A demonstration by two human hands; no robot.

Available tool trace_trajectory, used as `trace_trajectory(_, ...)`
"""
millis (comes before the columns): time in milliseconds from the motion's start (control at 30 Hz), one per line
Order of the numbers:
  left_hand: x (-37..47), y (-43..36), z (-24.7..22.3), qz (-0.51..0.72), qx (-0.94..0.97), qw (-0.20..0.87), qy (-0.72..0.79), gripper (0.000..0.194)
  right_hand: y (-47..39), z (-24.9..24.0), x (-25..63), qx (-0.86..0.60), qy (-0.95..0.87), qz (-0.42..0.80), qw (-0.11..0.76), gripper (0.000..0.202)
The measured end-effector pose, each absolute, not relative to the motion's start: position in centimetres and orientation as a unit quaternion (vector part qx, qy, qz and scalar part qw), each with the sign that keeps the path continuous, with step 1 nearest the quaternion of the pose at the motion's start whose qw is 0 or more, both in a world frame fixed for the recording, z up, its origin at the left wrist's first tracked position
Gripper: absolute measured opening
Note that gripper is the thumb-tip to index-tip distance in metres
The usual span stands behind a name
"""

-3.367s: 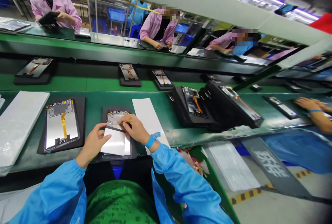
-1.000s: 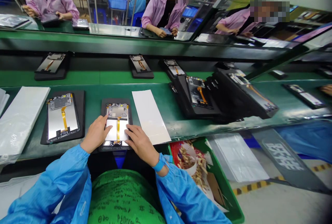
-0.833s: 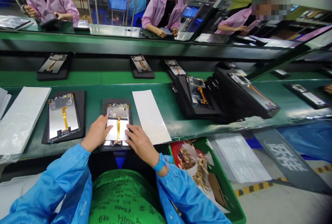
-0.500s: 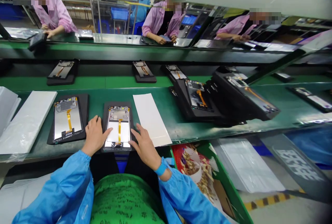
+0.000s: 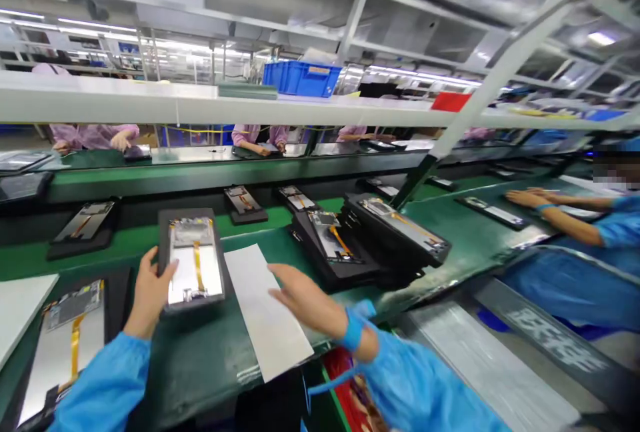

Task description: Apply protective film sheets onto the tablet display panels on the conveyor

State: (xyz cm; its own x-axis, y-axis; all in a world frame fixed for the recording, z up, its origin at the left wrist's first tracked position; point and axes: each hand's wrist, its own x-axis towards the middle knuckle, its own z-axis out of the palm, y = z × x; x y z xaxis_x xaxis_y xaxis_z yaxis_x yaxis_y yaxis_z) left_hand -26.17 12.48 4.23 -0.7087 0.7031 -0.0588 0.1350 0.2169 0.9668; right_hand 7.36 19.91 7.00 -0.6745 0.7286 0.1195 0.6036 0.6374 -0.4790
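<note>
My left hand (image 5: 150,292) grips the left side of a black foam tray (image 5: 164,235), thumb on top. In the tray lies an opened tablet (image 5: 183,273), its silver inside, circuit board and orange ribbon cable showing; the tray appears lifted off the bench. My right hand (image 5: 307,299) is over the right edge of a white sheet (image 5: 260,325), fingers stretched out and holding nothing; I cannot tell whether it touches the sheet. A second opened tablet (image 5: 57,369) lies on a black tray at the lower left, partly behind my left sleeve.
Stacked black trays with opened tablets (image 5: 333,235) stand to the right. Beyond the green bench (image 5: 200,359), a belt (image 5: 133,235) carries more trays. A co-worker's hands (image 5: 533,199) rest at the far right. A white frame post (image 5: 480,99) slants across. Other people sit opposite.
My view has swung up and to the right. My left hand has taken hold of the tablet's tray and moved it forward. My right hand has left the tablet for the white sheet.
</note>
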Motion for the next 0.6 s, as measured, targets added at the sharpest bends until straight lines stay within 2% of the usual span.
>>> trace_trajectory(133,-31.7,23.0,5.6,0.507,0.267,0.174,0.801,0.066,31.5,8.8,6.2,-0.502,-0.844,0.165,0.089,0.049)
trace_trajectory(333,-35.5,31.5,5.5,0.434,0.297,0.138,0.839,0.055,43.2,3.1,2.7,-0.602,-0.777,0.146,0.114,0.041)
trace_trajectory(433,-32.4,36.1,4.0,0.41,0.376,0.123,0.822,0.052,47.6,0.5,1.8,-0.635,-0.747,0.142,0.135,0.04)
trace_trajectory(600,-20.7,45.3,-0.8,0.38,0.473,0.188,0.772,0.051,52.6,-1.4,0.4,-0.653,-0.724,0.167,0.146,0.037)
